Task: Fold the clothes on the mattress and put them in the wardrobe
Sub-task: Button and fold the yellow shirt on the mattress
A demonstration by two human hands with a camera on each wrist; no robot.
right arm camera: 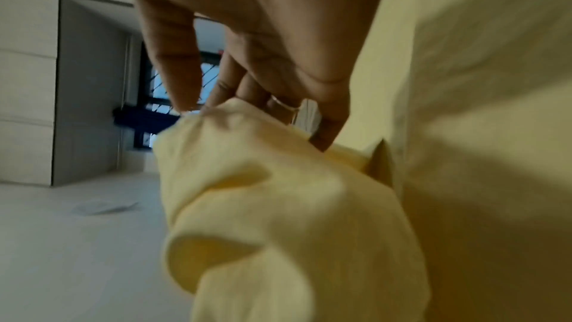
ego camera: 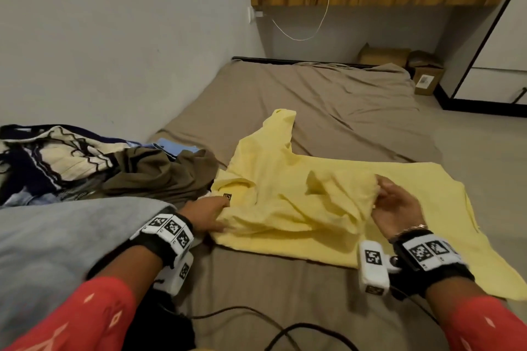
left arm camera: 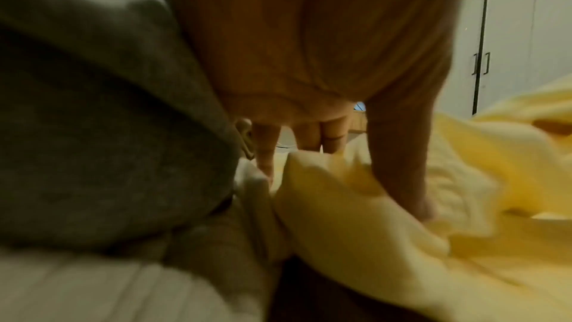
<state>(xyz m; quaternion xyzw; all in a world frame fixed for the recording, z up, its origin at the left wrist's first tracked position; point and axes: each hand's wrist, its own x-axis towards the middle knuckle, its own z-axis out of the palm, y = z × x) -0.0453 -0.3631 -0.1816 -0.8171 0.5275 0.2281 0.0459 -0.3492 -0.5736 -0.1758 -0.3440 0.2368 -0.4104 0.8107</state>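
While right hand (ego camera: 396, 205) pinches yellow shirt (ego camera: 285, 177) fold, left hand (ego camera: 206, 212) presses near edge.

Yellow shirt (ego camera: 328, 194) lies rumpled on brown mattress (ego camera: 313, 94), clothes pile (ego camera: 142, 171) beside.

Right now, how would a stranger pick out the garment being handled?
Look at the brown mattress. On its near part a pale yellow garment lies spread, the left hand touching one side, the right hand pinching a fold. It is the only yellow piece; the pile beside it is olive, navy and cream.
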